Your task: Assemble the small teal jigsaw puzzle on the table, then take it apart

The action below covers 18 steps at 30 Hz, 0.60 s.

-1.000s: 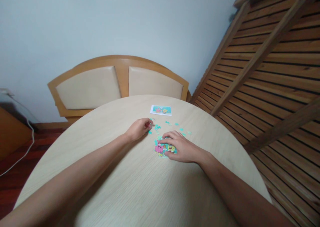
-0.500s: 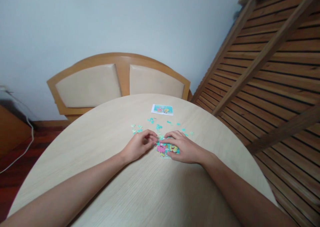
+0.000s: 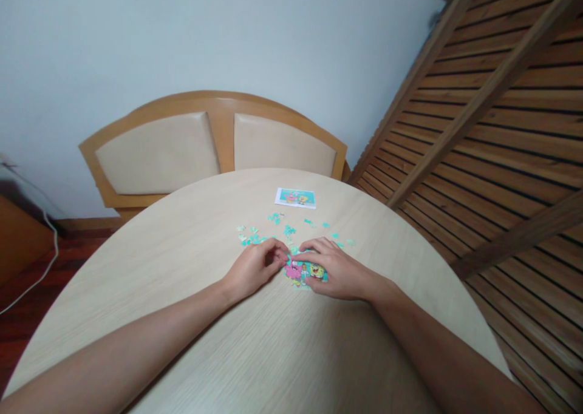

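A partly assembled jigsaw puzzle [image 3: 304,272] lies on the table, with a pink starfish figure and a yellow square sponge figure on a teal ground. My left hand [image 3: 257,268] is at its left edge, thumb and fingertips pinched together; whatever is between them is too small to make out. Over the right part rests my right hand [image 3: 334,271], its fingers apart and touching the puzzle, hiding some of it. Loose teal puzzle pieces [image 3: 290,230] are scattered just beyond both hands.
A reference picture card [image 3: 296,198] with the same figures lies farther back on the round wooden table [image 3: 218,353]. Behind the table stands a padded headboard [image 3: 159,153]. Wooden slats [image 3: 492,135] lean at the right, and a white cable [image 3: 57,250] hangs at the left.
The left hand's fingers have drawn slightly closer together at the puzzle's left edge. My right hand stays in place on the puzzle. The view has shifted a little.
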### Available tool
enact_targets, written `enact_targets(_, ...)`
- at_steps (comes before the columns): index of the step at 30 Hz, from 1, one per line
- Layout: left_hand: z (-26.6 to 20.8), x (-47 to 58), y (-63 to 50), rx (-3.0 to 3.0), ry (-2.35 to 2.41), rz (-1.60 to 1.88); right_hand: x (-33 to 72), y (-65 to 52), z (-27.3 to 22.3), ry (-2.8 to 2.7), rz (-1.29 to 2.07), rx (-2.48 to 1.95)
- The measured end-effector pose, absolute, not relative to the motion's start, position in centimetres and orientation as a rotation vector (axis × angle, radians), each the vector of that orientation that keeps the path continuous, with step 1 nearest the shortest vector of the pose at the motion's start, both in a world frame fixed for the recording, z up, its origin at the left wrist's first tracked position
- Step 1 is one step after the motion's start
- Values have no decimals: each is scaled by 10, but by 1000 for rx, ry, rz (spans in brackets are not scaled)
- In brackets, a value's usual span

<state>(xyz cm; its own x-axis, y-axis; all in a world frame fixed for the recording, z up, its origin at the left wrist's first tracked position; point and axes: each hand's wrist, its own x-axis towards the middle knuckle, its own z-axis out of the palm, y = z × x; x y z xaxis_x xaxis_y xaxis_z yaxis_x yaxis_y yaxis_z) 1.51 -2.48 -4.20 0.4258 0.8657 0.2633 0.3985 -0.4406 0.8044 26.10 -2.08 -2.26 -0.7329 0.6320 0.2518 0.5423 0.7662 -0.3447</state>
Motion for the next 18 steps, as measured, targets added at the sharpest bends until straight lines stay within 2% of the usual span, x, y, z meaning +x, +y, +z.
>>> enact_targets(18,-42,16,-25,2227,1149,823,261,-21,-25,-2596,340,-893)
